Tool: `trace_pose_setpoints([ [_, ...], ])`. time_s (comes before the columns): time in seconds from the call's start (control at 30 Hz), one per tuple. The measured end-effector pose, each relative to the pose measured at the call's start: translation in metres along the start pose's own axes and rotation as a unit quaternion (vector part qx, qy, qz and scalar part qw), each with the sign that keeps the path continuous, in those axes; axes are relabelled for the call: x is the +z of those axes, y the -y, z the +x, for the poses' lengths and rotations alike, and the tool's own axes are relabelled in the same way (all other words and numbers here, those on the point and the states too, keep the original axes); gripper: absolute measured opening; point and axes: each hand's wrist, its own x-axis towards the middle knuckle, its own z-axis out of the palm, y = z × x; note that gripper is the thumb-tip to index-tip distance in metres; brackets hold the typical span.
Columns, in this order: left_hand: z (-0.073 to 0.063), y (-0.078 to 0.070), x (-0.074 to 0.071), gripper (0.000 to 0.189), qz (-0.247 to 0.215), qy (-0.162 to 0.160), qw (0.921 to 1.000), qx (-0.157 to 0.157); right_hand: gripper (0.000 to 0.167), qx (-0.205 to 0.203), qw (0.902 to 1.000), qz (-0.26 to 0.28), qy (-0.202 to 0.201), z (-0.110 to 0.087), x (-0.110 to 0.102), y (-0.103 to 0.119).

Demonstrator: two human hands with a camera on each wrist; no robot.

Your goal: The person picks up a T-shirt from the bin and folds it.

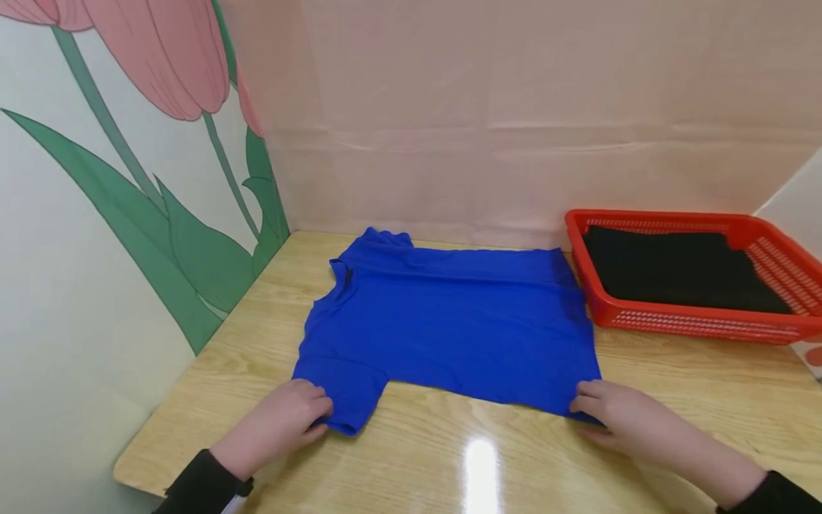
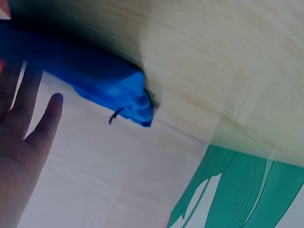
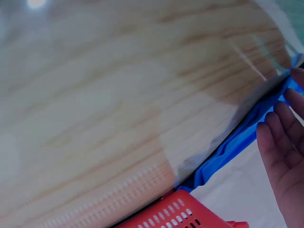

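A blue short-sleeved T-shirt [image 1: 449, 321] lies spread on the wooden table, its neck to the left and hem to the right. My left hand [image 1: 282, 421] rests its fingertips on the near sleeve; in the left wrist view the fingers [image 2: 33, 90] look fairly straight beside the blue cloth [image 2: 104, 85]. At the near hem corner, my right hand [image 1: 626, 421] touches the fabric with lightly bent fingers. The right wrist view shows those fingers [image 3: 280, 137] in front of the shirt's edge [image 3: 232, 147]. A crease runs lengthwise along the shirt's far side.
A red plastic basket [image 1: 693, 319] holding folded black cloth [image 1: 681, 268] stands at the back right, close against the shirt's hem. Behind the table [image 1: 411, 464] hangs a pinkish sheet [image 1: 514, 114]. A wall with painted tulips [image 1: 160, 57] borders the left.
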Motion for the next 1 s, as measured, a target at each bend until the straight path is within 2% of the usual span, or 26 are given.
trace_pose_setpoints([
  [0.17, -0.003, -0.009, 0.002, 0.023, -0.016, 0.026, 0.9995, -0.008, 0.029, 0.026, 0.9995, -0.003, 0.017, 0.005, -0.003, 0.007],
  [0.23, -0.005, -0.011, 0.005, 0.023, -0.031, 0.039, 0.9987, -0.012, 0.028, 0.048, 0.9984, -0.002, 0.029, 0.006, -0.003, 0.009],
  [0.4, -0.009, -0.018, 0.008, 0.024, -0.063, 0.076, 0.9947, -0.030, 0.023, 0.116, 0.9906, 0.011, 0.072, 0.008, -0.001, 0.018],
  [0.5, -0.011, -0.024, 0.008, 0.025, -0.068, 0.084, 0.9933, -0.039, 0.024, 0.127, 0.9875, 0.015, 0.092, 0.009, -0.001, 0.024],
  [0.63, -0.015, -0.031, 0.008, 0.023, -0.079, 0.079, 0.9923, -0.054, 0.027, 0.124, 0.9877, 0.000, 0.095, 0.010, -0.001, 0.031],
  [0.8, -0.018, -0.040, 0.007, 0.012, -0.112, 0.073, 0.9881, -0.076, 0.029, 0.141, 0.9826, -0.011, 0.120, 0.011, -0.002, 0.040],
  [0.9, -0.019, -0.044, 0.004, 0.010, -0.113, 0.069, 0.9877, -0.084, 0.030, 0.164, 0.9790, -0.006, 0.121, 0.012, -0.005, 0.049],
  [1.0, -0.020, -0.046, -0.001, 0.007, -0.086, 0.040, 0.9909, -0.096, 0.032, 0.209, 0.9719, 0.001, 0.109, 0.014, -0.009, 0.058],
])
